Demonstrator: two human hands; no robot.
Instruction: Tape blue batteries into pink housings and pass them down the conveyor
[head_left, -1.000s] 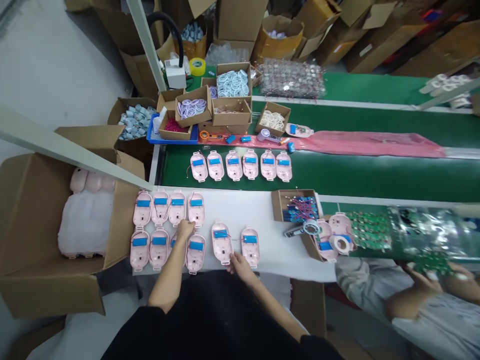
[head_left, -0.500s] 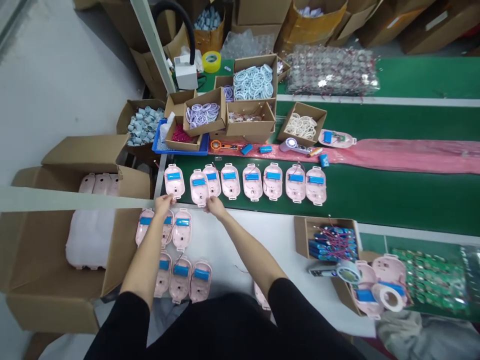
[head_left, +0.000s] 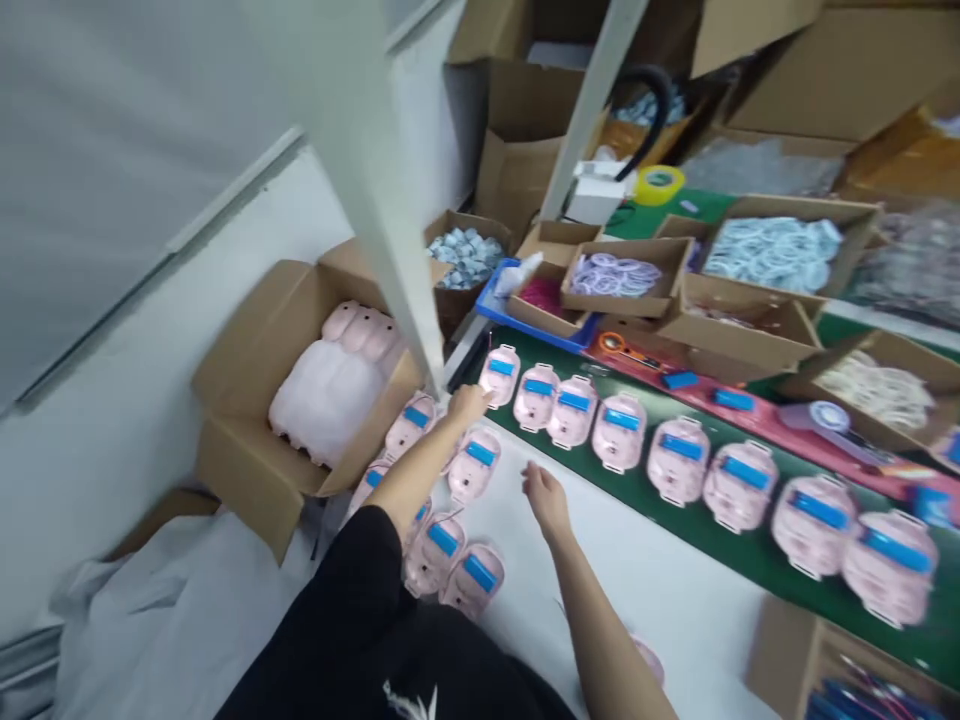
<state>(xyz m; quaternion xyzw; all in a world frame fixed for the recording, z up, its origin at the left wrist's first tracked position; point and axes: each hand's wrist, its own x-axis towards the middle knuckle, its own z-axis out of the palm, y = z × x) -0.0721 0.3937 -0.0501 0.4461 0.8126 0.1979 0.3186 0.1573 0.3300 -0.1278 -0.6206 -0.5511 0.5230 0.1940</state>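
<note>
A row of pink plastic shells (head_left: pixel 679 463) with blue batteries runs along the green conveyor belt (head_left: pixel 757 560). My left hand (head_left: pixel 469 402) reaches to the leftmost shell (head_left: pixel 500 372) of that row, fingertips at its edge; its fingers are blurred. My right hand (head_left: pixel 545 493) hovers over the white table (head_left: pixel 675 610) just short of the belt, fingers loosely apart and holding nothing. More pink shells (head_left: pixel 450 545) lie in a cluster on the table under my left forearm.
An open carton (head_left: pixel 247 400) with bagged pink parts stands at the left. Small cardboard boxes of rings (head_left: pixel 619 275) and a blue tray (head_left: pixel 540 325) sit behind the belt. A white post (head_left: pixel 375 190) rises close in front. Another box (head_left: pixel 795 640) sits at the lower right.
The view has swung left and tilted. My right hand has let go of a shell and drawn back onto the table; my left hand stays at the leftmost shell on the belt.
</note>
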